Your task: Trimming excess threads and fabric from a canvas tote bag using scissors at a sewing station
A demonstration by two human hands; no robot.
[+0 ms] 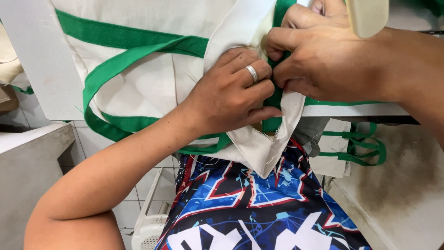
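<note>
A cream cloth bag [152, 83] with green strap handles [115, 65] lies over the front edge of a white table [44, 69] and hangs down toward my lap. My left hand [229, 92], with a silver ring on one finger, presses and pinches a folded cream panel [259, 143] of the bag. My right hand [319, 55] grips the same fold and a green strap just to the right, its fingertips touching the left hand's fingers. The seam under both hands is hidden.
A cream-coloured machine part [367, 16] juts down at the top right. More cream and green bags [347, 148] lie on the floor under the table. A white plastic chair [150, 222] and my patterned blue, red and white shorts [259, 208] fill the bottom.
</note>
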